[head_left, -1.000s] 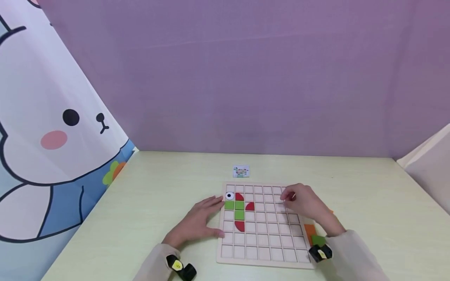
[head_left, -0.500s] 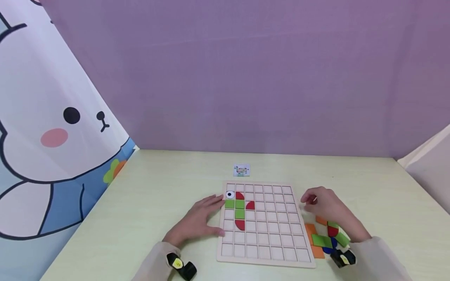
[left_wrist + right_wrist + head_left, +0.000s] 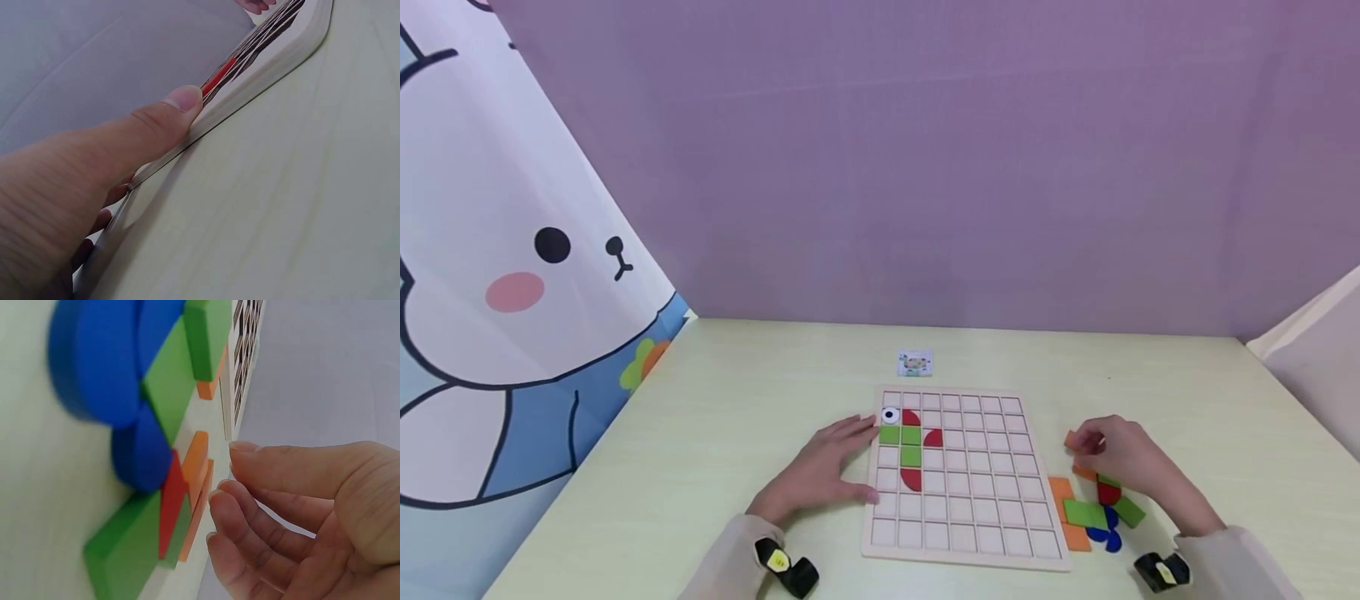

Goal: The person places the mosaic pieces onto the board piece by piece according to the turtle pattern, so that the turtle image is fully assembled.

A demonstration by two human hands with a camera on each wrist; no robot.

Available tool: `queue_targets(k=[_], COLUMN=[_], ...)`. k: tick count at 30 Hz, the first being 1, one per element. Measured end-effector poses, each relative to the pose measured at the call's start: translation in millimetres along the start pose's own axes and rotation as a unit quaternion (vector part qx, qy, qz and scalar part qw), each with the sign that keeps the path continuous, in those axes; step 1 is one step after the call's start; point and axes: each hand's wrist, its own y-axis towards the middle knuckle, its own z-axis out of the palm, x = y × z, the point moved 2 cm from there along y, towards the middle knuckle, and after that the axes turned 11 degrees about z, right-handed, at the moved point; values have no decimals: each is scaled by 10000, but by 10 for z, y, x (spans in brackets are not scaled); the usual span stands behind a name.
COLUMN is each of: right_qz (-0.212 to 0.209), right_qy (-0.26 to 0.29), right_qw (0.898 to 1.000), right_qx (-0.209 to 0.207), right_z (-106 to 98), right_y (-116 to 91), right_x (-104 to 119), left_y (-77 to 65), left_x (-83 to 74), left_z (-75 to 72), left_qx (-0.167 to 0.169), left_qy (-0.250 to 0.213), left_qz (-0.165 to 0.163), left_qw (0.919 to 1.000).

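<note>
A pale wooden grid board [image 3: 992, 565] lies on the table. On its left side sit several green squares [image 3: 911, 457], red quarter-round pieces [image 3: 912, 479] and a white eye tile [image 3: 890, 415]. My left hand [image 3: 820, 471] rests against the board's left edge, fingers extended; in the left wrist view the thumb [image 3: 156, 125] presses the rim. Right of the board, my right hand [image 3: 1116, 454] hovers with bent fingers over an orange piece [image 3: 1070, 440]. The right wrist view shows a gap between thumb and fingers, with nothing visibly held.
Loose pieces lie right of the board: orange tiles [image 3: 1078, 537], a green tile [image 3: 1086, 514], a red piece [image 3: 1108, 493] and blue rounded pieces [image 3: 1112, 542], some overlapping. A small picture card [image 3: 915, 363] lies behind the board. A purple curtain [image 3: 955, 167] hangs behind the table.
My right hand has moved from the board's upper right corner, rightward and nearer, to the loose pieces, uncovering more of them. The left hand stays at the board's edge.
</note>
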Motion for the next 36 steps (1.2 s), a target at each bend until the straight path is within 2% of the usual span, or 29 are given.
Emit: queue_targets(k=[4,12,23,36], right_qz=[85,570,698,440], right_qy=[22,0,-32,18], right_qw=[9999,9980,9971,9990], right_qx=[100,283,309,103], right_z=[-10,0,34,85], right_y=[-21,-45,-55,-41], right_x=[-60,-135,-125,-21], left_y=[-3,-15,-17,-16], left_x=[1,-3,3,-9], left_z=[-3,-7,-5,-11], left_qx=[1,-39,-47,-6], left_qy=[-49,-15,-46,100], left_qz=[17,23,54,56], left_qw=[10000,10000,10000,9999])
